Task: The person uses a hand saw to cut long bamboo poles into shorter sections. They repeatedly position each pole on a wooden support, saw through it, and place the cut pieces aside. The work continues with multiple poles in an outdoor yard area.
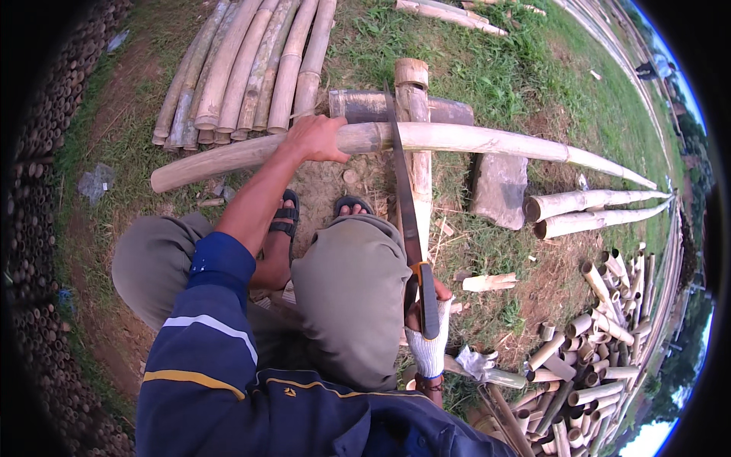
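Observation:
A long, slightly bent bamboo pole (487, 139) lies crosswise in front of me. My bare left hand (316, 139) is wrapped over it, left of the saw. In a white glove, my right hand (428, 346) grips a handsaw (406, 198) by its black and yellow handle; part of that hand is behind the handle. The blade stretches away from me and crosses the pole near a node, just right of my left hand. Whether its teeth are in a cut is too small to tell. Under the pole runs an upright-pointing bamboo support (415, 171), with a dark log (449, 111) behind.
Several bamboo poles (251, 68) lie side by side at the far left. A stone block (499, 190) and two poles (586, 213) are on the right. Short cut bamboo pieces (586, 365) are heaped at the lower right. Bamboo stacks (34, 251) line the left edge.

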Demonstrator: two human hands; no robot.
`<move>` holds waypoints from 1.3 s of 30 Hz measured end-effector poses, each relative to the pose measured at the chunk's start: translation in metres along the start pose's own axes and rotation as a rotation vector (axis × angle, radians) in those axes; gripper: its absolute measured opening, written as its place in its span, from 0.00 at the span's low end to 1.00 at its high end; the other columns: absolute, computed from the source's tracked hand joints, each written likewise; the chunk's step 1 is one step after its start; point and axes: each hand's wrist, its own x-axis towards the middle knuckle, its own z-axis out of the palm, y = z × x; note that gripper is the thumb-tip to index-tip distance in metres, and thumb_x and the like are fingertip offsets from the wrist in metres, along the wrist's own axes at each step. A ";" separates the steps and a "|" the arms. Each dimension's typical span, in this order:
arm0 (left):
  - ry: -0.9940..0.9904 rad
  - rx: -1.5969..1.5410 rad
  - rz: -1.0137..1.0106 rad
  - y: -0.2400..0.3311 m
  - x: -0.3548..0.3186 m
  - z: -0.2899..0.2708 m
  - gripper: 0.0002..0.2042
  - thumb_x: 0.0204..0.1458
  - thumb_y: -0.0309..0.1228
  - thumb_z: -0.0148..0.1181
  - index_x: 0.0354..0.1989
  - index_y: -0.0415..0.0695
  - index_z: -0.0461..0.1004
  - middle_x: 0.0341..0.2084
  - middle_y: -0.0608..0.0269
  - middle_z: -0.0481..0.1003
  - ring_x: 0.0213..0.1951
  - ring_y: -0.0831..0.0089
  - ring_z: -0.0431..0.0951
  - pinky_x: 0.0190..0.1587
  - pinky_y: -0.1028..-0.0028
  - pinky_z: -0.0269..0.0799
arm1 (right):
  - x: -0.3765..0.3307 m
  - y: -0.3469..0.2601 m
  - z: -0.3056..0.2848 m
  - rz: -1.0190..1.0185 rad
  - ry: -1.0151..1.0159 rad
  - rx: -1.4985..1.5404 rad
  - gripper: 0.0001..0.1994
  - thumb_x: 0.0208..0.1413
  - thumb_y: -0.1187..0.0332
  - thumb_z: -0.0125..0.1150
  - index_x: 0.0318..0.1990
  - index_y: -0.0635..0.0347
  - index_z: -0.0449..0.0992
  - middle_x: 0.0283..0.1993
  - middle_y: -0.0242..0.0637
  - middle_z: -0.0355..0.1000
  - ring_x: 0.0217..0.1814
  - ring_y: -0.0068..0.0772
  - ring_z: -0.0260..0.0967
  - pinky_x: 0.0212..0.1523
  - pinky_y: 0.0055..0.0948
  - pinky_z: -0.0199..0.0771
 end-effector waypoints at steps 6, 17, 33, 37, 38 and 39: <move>0.086 0.057 -0.007 0.018 -0.004 0.011 0.40 0.43 0.54 0.79 0.64 0.46 0.78 0.45 0.42 0.86 0.50 0.44 0.86 0.57 0.50 0.81 | 0.181 0.000 0.052 -0.039 0.065 0.119 0.29 0.58 0.80 0.58 0.69 0.63 0.68 0.52 0.40 0.71 0.46 0.30 0.69 0.55 0.31 0.74; 0.138 0.041 0.001 0.006 -0.014 0.026 0.37 0.45 0.52 0.79 0.62 0.48 0.76 0.47 0.47 0.85 0.51 0.46 0.86 0.56 0.51 0.81 | -0.032 -0.015 -0.014 0.160 -0.019 0.020 0.27 0.68 0.69 0.60 0.72 0.64 0.65 0.65 0.43 0.70 0.63 0.33 0.72 0.65 0.33 0.71; 0.155 0.002 0.017 0.001 -0.019 0.021 0.36 0.45 0.52 0.79 0.62 0.48 0.76 0.52 0.48 0.84 0.54 0.47 0.85 0.58 0.51 0.80 | 0.012 -0.002 0.014 0.061 -0.025 0.026 0.29 0.61 0.78 0.57 0.71 0.63 0.66 0.61 0.44 0.74 0.60 0.33 0.73 0.62 0.29 0.72; 0.300 0.039 0.016 0.006 -0.018 0.038 0.35 0.42 0.48 0.82 0.59 0.49 0.76 0.49 0.51 0.84 0.50 0.48 0.86 0.54 0.51 0.81 | -0.019 -0.011 -0.004 0.123 -0.005 -0.003 0.26 0.65 0.77 0.54 0.72 0.64 0.66 0.64 0.43 0.73 0.63 0.28 0.72 0.62 0.25 0.71; 0.332 0.052 0.018 0.006 -0.017 0.042 0.35 0.42 0.48 0.82 0.59 0.49 0.76 0.49 0.52 0.84 0.50 0.48 0.86 0.54 0.51 0.82 | 0.008 -0.002 0.007 -0.105 0.050 -0.055 0.27 0.63 0.79 0.53 0.70 0.64 0.67 0.62 0.42 0.74 0.59 0.28 0.73 0.59 0.26 0.72; 0.365 0.065 0.019 0.005 -0.016 0.046 0.35 0.42 0.48 0.82 0.59 0.50 0.76 0.48 0.52 0.84 0.50 0.49 0.86 0.53 0.51 0.82 | 0.044 0.003 0.017 -0.001 0.027 -0.023 0.29 0.61 0.79 0.56 0.71 0.63 0.67 0.58 0.41 0.75 0.53 0.29 0.74 0.56 0.27 0.74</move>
